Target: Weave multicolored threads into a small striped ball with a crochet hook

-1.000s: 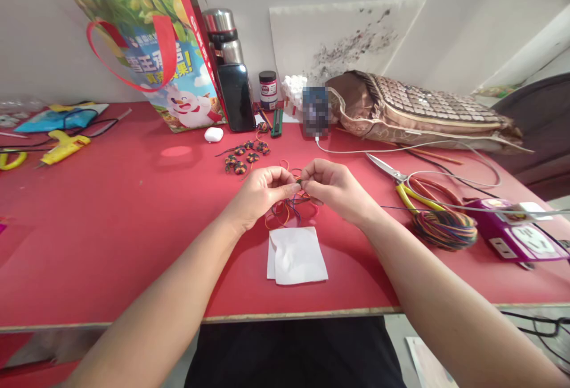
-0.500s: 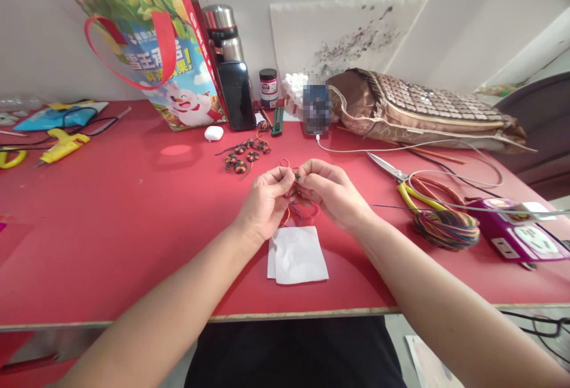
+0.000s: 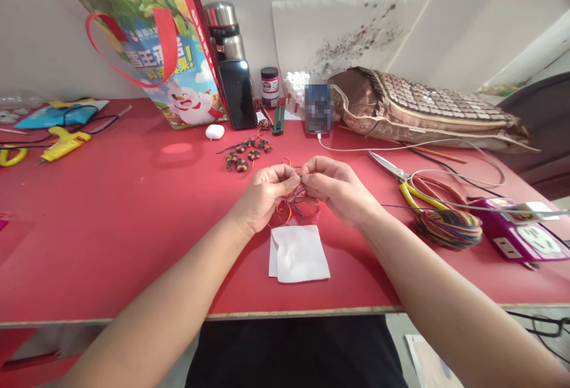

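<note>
My left hand and my right hand meet over the middle of the table, thumbs and forefingers pinched close together. Between the fingertips is a piece of multicoloured cord, whose loose loops hang below onto the red surface. What exactly the tips grip is mostly hidden by the fingers. A dark strand runs right from my right hand to the wound bundle of multicoloured cord. Beyond my left hand lies a group of small knotted cord balls. White folded paper sits just in front of my hands.
Scissors with yellow and red handles lie to the right, by a purple power strip. At the back stand a shopping bag, a propped phone, a jar and a brown bag. A yellow glue gun is at left.
My left fingertips have moved slightly right, closer to the right ones. More of the cord loops show beneath my hands. The view has shifted a little.
</note>
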{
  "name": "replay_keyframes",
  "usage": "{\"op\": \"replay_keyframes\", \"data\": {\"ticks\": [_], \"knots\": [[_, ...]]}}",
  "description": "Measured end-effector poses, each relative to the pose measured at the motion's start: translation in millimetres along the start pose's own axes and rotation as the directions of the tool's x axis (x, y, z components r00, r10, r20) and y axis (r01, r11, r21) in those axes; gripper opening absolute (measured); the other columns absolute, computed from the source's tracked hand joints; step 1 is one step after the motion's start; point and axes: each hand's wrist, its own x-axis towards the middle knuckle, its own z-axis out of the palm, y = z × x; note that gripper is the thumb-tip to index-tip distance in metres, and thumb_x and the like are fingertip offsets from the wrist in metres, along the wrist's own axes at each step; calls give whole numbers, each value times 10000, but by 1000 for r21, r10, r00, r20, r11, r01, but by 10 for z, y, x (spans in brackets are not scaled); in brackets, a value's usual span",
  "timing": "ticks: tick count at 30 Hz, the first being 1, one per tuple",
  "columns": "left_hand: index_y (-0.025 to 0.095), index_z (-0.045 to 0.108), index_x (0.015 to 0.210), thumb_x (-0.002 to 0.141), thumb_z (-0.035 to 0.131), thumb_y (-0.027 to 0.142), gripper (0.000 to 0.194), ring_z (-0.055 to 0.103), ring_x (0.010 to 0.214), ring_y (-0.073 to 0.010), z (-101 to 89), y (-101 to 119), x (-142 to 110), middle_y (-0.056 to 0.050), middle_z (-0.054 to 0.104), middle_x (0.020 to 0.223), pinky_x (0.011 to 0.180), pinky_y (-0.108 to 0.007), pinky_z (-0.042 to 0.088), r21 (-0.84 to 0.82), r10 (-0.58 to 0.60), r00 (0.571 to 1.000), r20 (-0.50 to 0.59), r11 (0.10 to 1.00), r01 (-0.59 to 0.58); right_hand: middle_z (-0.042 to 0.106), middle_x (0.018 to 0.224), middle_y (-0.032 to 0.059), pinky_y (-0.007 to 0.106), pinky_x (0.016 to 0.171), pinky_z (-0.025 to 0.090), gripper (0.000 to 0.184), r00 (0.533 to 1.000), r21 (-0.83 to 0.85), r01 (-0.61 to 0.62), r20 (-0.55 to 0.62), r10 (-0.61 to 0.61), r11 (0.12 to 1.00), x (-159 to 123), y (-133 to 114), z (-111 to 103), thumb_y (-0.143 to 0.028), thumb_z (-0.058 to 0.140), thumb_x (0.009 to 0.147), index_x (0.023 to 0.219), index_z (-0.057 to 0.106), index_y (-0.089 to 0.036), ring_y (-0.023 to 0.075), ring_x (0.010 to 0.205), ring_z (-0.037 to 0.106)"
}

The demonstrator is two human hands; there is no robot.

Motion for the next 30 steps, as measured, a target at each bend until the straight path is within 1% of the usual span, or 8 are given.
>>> {"op": "replay_keyframes", "data": {"ticks": [2, 7, 11, 16, 19, 25, 28, 30], "knots": [[139, 716, 725, 624, 1086, 433, 483, 525, 620, -93, 20, -21, -5, 16, 605, 652, 641, -243, 448, -10, 20, 1000, -11, 1000, -20, 596, 648, -48, 275, 566, 409, 240, 1000, -4, 7, 7, -7, 1000, 1, 16, 16, -305, 851, 681, 781, 658, -202, 106, 585, 532], [159, 701, 761, 738, 1015, 430, 415, 550, 675, -115, 31, -24, -9, 16, 586, 691, 714, -279, 491, -24, 42, 999, -4, 999, -42, 538, 597, -84, 269, 562, 400, 240, 999, 66, 44, -23, -42, 997, -18, 1, 30, -308, 853, 707, 791, 652, -207, 86, 542, 491], [143, 726, 778, 692, 1043, 392, 412, 559, 676, -100, -44, 39, 14, 4, 641, 731, 683, -248, 460, 21, 18, 1000, -15, 1000, -17, 601, 652, -72, 266, 574, 412, 236, 993, 88, 100, -67, -94, 991, -27, -61, -61, -260, 845, 696, 871, 703, -188, 77, 553, 509], [125, 768, 822, 709, 991, 634, 567, 623, 683, -135, -82, 62, 40, -54, 721, 810, 649, -278, 469, 83, -63, 998, -27, 994, 65, 629, 672, -60, 275, 561, 388, 171, 987, -11, 148, -60, -148, 989, -33, -87, -121, -237, 807, 707, 831, 698, -193, 80, 552, 514], [137, 766, 819, 698, 987, 666, 586, 634, 680, -139, -51, 45, 34, -56, 735, 801, 648, -282, 465, 115, -99, 995, -5, 988, 99, 621, 665, -57, 283, 567, 379, 140, 988, -63, 150, -35, -152, 987, -43, -79, -105, -239, 772, 725, 832, 690, -200, 88, 560, 506], [140, 760, 808, 655, 1057, 449, 455, 569, 606, -99, -34, 14, 16, -22, 716, 738, 595, -251, 422, 147, -47, 999, -25, 988, 51, 621, 682, -40, 285, 586, 392, 147, 986, -138, 168, 9, -169, 976, -25, -45, -83, -262, 758, 749, 842, 656, -215, 109, 600, 523], [127, 754, 805, 716, 1024, 371, 375, 556, 590, -91, -51, 31, 13, -15, 688, 716, 576, -242, 419, 166, -46, 998, -33, 985, 51, 646, 710, -25, 289, 605, 422, 168, 983, -203, 179, -4, -183, 963, -16, -42, -108, -278, 765, 769, 889, 671, -208, 124, 627, 546], [124, 744, 798, 757, 999, 335, 334, 554, 584, -89, -60, 56, 8, -7, 662, 691, 563, -236, 414, 185, -47, 998, -33, 981, 53, 644, 700, -18, 293, 602, 418, 142, 981, -316, 184, -2, -195, 931, -21, -52, -138, -291, 757, 797, 882, 691, -198, 130, 629, 537]]}}
